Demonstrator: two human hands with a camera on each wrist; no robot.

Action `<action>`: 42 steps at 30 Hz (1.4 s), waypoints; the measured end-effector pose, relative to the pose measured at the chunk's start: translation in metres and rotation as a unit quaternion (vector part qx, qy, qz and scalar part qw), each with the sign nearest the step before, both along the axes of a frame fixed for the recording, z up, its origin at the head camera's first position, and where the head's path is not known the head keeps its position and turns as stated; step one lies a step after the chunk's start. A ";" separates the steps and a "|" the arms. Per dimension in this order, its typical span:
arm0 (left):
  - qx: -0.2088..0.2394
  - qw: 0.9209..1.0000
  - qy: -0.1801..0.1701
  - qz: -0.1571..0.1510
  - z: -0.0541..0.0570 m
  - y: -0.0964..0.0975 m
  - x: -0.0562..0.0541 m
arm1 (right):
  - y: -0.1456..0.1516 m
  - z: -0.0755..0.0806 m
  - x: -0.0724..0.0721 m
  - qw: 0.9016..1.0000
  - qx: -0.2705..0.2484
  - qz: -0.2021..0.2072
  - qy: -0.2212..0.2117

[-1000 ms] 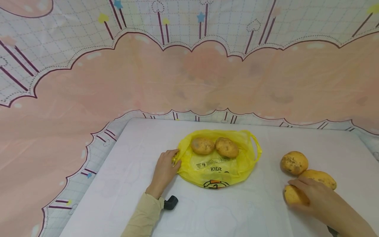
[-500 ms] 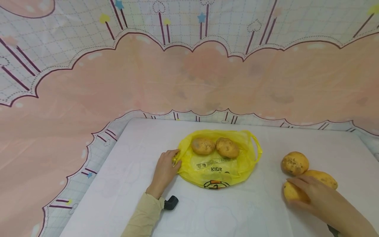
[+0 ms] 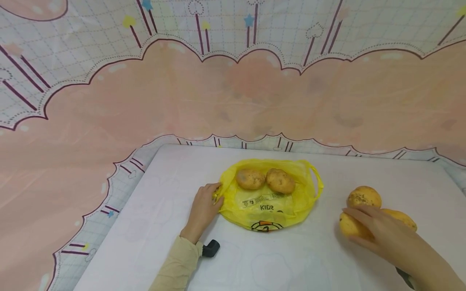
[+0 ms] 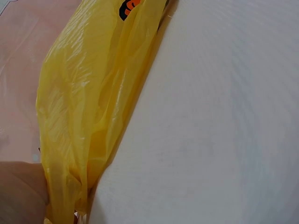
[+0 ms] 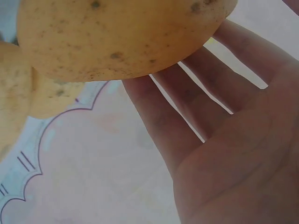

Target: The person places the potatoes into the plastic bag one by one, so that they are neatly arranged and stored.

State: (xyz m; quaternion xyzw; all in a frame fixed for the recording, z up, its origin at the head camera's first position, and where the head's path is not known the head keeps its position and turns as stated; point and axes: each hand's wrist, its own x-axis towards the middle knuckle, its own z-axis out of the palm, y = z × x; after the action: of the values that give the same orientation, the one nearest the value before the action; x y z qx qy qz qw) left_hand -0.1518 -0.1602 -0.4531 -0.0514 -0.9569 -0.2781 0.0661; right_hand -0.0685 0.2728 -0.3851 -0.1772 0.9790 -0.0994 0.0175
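My left hand (image 3: 202,208) pinches the left side of a yellow plastic bag (image 3: 233,216), whose mouth lies spread open. Inside the bag, two potatoes (image 3: 251,179) sit side by side near the back. Crinkled bag film (image 4: 79,102) fills the left part of the left wrist view, beside part of the hand (image 4: 21,193). Over on the right, my right hand (image 3: 389,238) holds a potato (image 3: 351,225) between its fingers and thumb. The right wrist view shows its fingers spread along this speckled potato (image 5: 121,42); the thumb is hidden there.
Close behind the right hand lie two more potatoes, a rounder one (image 3: 365,197) and a longer one (image 3: 402,219) partly covered by the hand. A white cloth covers the table (image 3: 255,266). A patterned pink curtain (image 3: 236,97) hangs behind it.
The right hand with its potato has shifted a little left and away from me, now overlapping the rounder potato. The left hand and the bag have stayed put.
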 end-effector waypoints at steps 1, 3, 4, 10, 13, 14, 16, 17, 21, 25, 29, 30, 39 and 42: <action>0.000 1.000 0.000 0.000 0.000 0.000 0.000 | -0.001 0.002 0.000 1.000 -0.003 0.003 0.004; 0.002 1.000 0.001 -0.001 0.001 0.001 0.000 | -0.003 0.004 -0.001 1.000 -0.009 0.009 0.017; 0.002 1.000 0.002 -0.001 0.001 0.001 0.000 | -0.004 0.005 -0.001 0.999 -0.013 0.014 0.028; 0.001 1.000 0.004 0.001 0.000 0.000 0.001 | -0.011 0.014 -0.002 0.995 -0.029 0.044 0.079; 0.003 1.000 0.005 0.003 0.000 0.000 0.002 | -0.015 0.018 -0.002 0.995 -0.027 0.049 0.085; 0.004 1.000 0.004 0.004 0.000 0.000 0.002 | -0.016 0.019 -0.002 0.994 -0.027 0.052 0.089; 0.006 1.000 0.003 0.006 0.000 0.000 0.001 | -0.019 0.022 -0.002 0.994 -0.025 0.053 0.090; 0.006 1.000 0.004 0.006 -0.001 0.000 0.002 | -0.020 0.023 -0.002 0.994 -0.025 0.054 0.089; 0.006 1.000 0.004 0.005 -0.001 0.000 0.001 | -0.025 0.027 -0.003 0.995 -0.023 0.053 0.077; 0.002 1.000 0.005 0.002 -0.001 0.001 0.001 | -0.032 0.032 -0.003 0.996 -0.030 0.054 0.067; 0.001 1.000 0.006 0.000 0.000 0.000 0.000 | -0.040 0.037 -0.005 0.995 -0.039 0.061 0.063; 0.001 1.000 0.006 -0.001 0.001 0.000 0.000 | -0.041 0.037 -0.005 0.995 -0.041 0.065 0.064; 0.005 1.000 0.006 -0.004 0.001 0.000 0.000 | -0.054 0.043 -0.010 0.988 -0.055 0.103 0.105; 0.005 1.000 0.008 -0.004 0.001 0.000 0.000 | -0.058 0.045 -0.012 0.989 -0.055 0.098 0.093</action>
State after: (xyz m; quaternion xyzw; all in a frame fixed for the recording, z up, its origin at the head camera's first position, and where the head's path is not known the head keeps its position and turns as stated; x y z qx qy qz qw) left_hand -0.1517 -0.1605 -0.4521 -0.0566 -0.9549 -0.2824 0.0725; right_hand -0.0805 0.2144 -0.3403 -0.2814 0.9474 -0.1336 -0.0740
